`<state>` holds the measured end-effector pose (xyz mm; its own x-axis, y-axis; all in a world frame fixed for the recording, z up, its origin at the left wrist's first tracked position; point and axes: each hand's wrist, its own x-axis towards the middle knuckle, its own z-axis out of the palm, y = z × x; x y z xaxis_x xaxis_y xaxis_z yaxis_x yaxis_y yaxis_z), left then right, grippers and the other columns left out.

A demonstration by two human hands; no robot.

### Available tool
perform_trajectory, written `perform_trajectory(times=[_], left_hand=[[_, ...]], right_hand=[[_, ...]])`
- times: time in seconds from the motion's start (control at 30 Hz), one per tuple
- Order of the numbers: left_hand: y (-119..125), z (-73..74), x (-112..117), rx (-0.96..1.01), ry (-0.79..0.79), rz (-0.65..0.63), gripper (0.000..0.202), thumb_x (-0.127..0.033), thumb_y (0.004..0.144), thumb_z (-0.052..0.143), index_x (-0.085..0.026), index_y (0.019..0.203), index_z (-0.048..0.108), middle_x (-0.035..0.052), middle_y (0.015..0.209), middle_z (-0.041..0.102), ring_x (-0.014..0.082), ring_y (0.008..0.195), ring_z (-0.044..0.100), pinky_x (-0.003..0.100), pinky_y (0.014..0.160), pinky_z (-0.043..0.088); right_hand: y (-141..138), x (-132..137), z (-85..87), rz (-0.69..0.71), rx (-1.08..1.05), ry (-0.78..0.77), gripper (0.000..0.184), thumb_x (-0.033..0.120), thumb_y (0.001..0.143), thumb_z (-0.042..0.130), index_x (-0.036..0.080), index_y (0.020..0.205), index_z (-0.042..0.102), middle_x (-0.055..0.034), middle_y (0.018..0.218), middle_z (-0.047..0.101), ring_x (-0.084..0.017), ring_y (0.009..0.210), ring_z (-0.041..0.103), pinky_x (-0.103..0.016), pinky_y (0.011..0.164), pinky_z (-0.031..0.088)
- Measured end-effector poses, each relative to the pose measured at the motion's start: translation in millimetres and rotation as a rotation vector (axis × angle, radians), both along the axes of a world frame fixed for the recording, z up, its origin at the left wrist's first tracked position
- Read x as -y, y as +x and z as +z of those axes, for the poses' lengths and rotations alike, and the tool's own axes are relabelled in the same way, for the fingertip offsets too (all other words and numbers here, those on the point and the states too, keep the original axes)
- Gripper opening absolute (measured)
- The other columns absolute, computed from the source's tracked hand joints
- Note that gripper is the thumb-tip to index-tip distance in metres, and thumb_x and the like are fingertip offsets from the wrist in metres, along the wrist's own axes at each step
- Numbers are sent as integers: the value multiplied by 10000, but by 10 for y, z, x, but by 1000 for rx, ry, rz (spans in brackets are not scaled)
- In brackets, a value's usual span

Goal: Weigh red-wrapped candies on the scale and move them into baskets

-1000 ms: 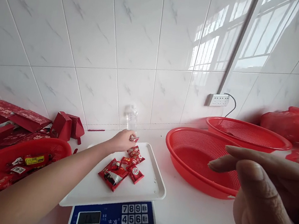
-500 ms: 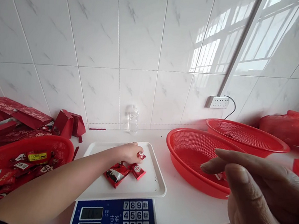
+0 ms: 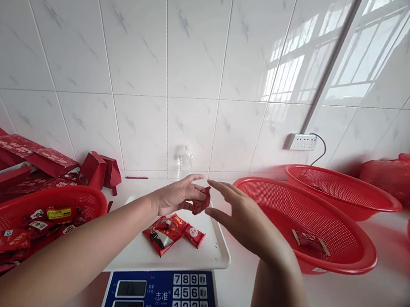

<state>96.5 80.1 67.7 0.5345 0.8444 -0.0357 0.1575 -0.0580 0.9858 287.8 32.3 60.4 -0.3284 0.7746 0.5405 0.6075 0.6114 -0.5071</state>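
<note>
The left hand [image 3: 174, 196] was grasping a small red packet [image 3: 201, 201], and this packet was in the air above the rear part of the white tray [image 3: 199, 258]. The grip of this hand was closed around it, while one finger pointed away from the packet. The right hand [image 3: 245, 218] was on the other side of the same packet and very near to it. Its grip was released, with the fingers and the thumb apart; whether the thumb tip was touching the packet could not be told.

On the tray lay a big packet [image 3: 163, 239] with a smaller packet [image 3: 167, 223] on top of it, and just beside them was a packet with a round label [image 3: 194, 234]. In front of the tray was the key panel of a blue scale [image 3: 164, 283].

On the left stood a red basket [image 3: 90, 199] with many packets, among them one with a yellow label [image 3: 58, 214], and behind it were red paper boxes [image 3: 95, 172]. On the right, a wide red basket [image 3: 335, 219] contained a wrapped packet [image 3: 309, 241], and a rear basket [image 3: 343, 183] stood behind it on the white surface [image 3: 241, 287]. A clear bottle [image 3: 186, 162] stood near the tiled wall [image 3: 195, 48]
</note>
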Motion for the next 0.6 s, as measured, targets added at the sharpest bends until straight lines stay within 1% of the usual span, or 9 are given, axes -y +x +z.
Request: perform_trajectory(times=[0.07, 0.13, 0.2, 0.3, 0.37, 0.4, 0.47, 0.53, 0.6], left_hand=[[-33, 36, 94, 187, -104, -46, 803, -221, 747, 691, -211, 1426, 261, 46, 963, 605, 144, 716, 588, 360, 766, 461], [-49, 41, 168, 278, -152, -33, 788, -184, 743, 695, -218, 1419, 290, 36, 949, 604, 151, 734, 605, 375, 806, 456], [-51, 32, 219, 301, -151, -4, 651, -189, 763, 687, -204, 1344, 394, 37, 935, 605, 156, 760, 614, 381, 839, 461], [-68, -2, 246, 273, -96, 33, 351, -265, 822, 669, -173, 1138, 549, 76, 1007, 608, 179, 856, 626, 378, 856, 486], [-117, -51, 235, 176, -24, 83, 290, -337, 875, 613, -170, 1107, 565, 105, 1087, 606, 205, 945, 628, 382, 871, 496], [-158, -85, 224, 86, 30, 115, 307, -359, 894, 581, -174, 1138, 554, 116, 1124, 604, 217, 988, 624, 384, 879, 497], [-267, -171, 200, -194, 183, 158, 340, -362, 911, 533, -185, 1201, 524, 122, 1186, 599, 228, 1077, 598, 374, 899, 491], [-393, -265, 186, -471, 311, 157, 356, -346, 891, 540, -191, 1212, 534, 114, 1238, 595, 236, 1153, 562, 366, 935, 473], [-507, -347, 186, -636, 348, 135, 368, -335, 868, 558, -190, 1206, 563, 114, 1298, 578, 254, 1174, 555, 378, 968, 451]], right_hand=[[-77, -73, -7, 62, 30, -89, 303, 263, 873, 593, 257, 1174, 624, -40, 1123, 686, -221, 1032, 614, -387, 887, 493], [-134, -102, -2, 70, -11, -135, 130, 258, 887, 555, 235, 954, 665, -26, 947, 720, -216, 961, 632, -366, 847, 485], [-169, -109, -1, 50, -87, -149, 116, 262, 883, 537, 219, 831, 632, -25, 861, 719, -208, 879, 650, -343, 791, 484], [-178, -120, -19, 57, -177, -181, 123, 261, 880, 507, 211, 802, 588, -21, 807, 718, -180, 761, 663, -302, 698, 480], [-140, -142, -31, 0, -187, -168, 132, 281, 873, 510, 213, 787, 584, -15, 781, 714, -180, 737, 659, -294, 675, 467], [-103, -160, -33, -73, -182, -157, 137, 300, 866, 521, 216, 783, 590, -13, 772, 712, -187, 734, 656, -299, 669, 459], [4, -206, -27, -289, -170, -132, 150, 338, 853, 538, 221, 790, 609, -20, 767, 706, -213, 742, 650, -320, 665, 445], [130, -255, -15, -522, -171, -75, 175, 361, 849, 533, 220, 857, 636, -51, 860, 709, -256, 825, 646, -354, 685, 447], [227, -290, -10, -662, -183, 14, 256, 373, 853, 516, 208, 996, 649, -99, 1054, 680, -306, 989, 613, -396, 741, 461]])
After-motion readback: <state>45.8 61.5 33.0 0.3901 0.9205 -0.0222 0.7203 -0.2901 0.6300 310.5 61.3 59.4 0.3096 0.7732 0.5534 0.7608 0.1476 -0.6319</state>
